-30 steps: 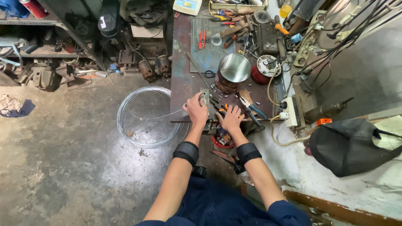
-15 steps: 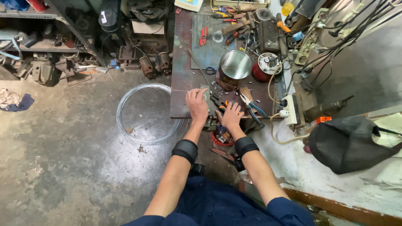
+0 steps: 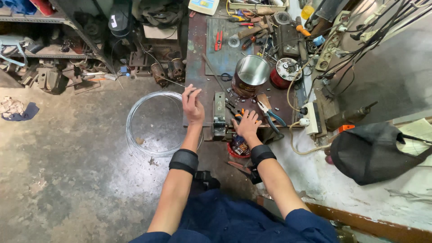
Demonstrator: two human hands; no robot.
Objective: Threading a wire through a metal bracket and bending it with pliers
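Left hand point(image 3: 192, 105) pinches thin steel wire point(image 3: 173, 82) off floor coil point(image 3: 155, 123): springy, light; grip near end. Right hand point(image 3: 247, 125) flat, fingers spread, on pliers point(image 3: 236, 111)

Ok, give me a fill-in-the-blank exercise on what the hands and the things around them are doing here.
1. The left hand pinches the end of a thin ____ that leads toward the coil on the floor.
2. The right hand rests flat on the ____, beside blue-handled pliers.
3. The shiny metal can stands upright next to a round ____ tin.

Missing words: wire; workbench; red
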